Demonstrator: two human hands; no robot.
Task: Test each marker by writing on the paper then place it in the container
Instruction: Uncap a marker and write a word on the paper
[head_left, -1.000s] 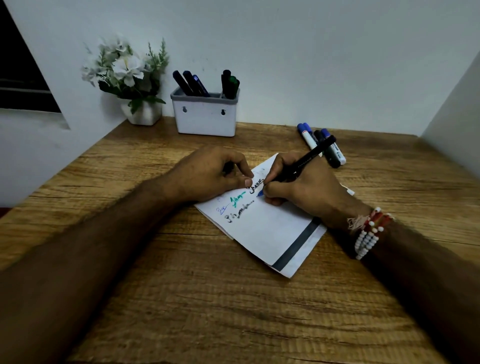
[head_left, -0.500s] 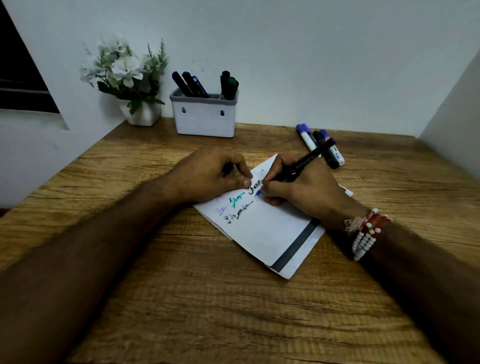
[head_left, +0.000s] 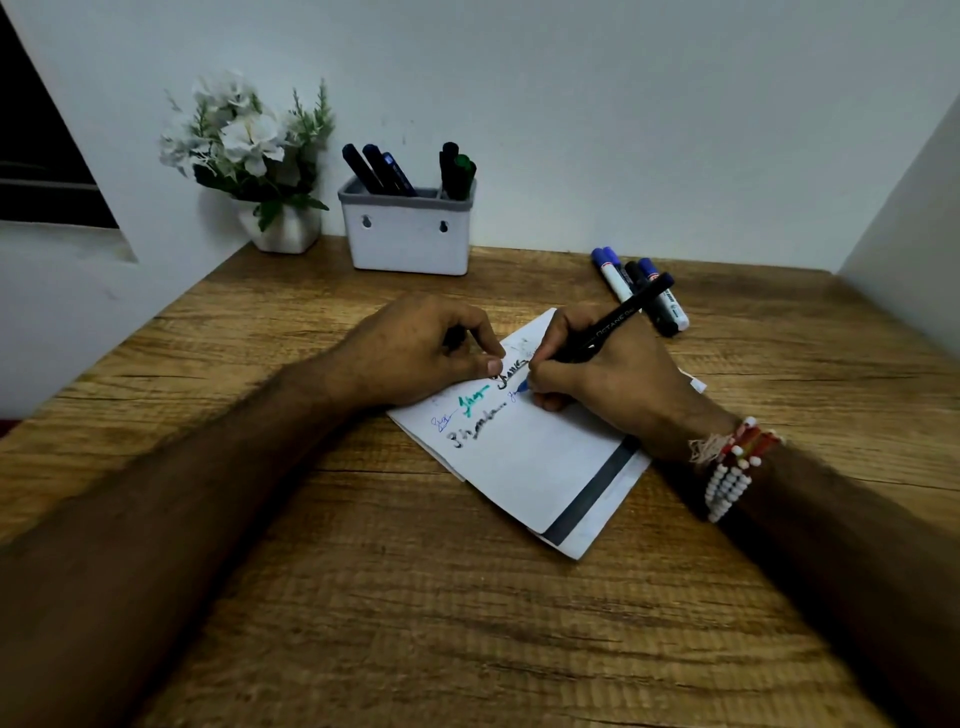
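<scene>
Right grip (head_left: 613, 384) pinching the black marker (head_left: 618, 325), blue tip down-left on the paper (head_left: 535, 467), barrel slanting up-right; left grip (head_left: 410, 353) curled, thumb on paper, contents unclear.

Open surface (head_left: 467, 623) is stretching in front of the paper (head_left: 540, 467) and along the back between the container (head_left: 410, 244) and the loose markers (head_left: 618, 280). The left hand (head_left: 415, 348) and the right hand (head_left: 597, 374), its held marker (head_left: 608, 327) slanting back, are blocking the middle. The flower pot (head_left: 283, 228) is crowding the container's left side, and stored markers (head_left: 379, 171) are leaning at both ends of its mouth, leaving the centre open.
</scene>
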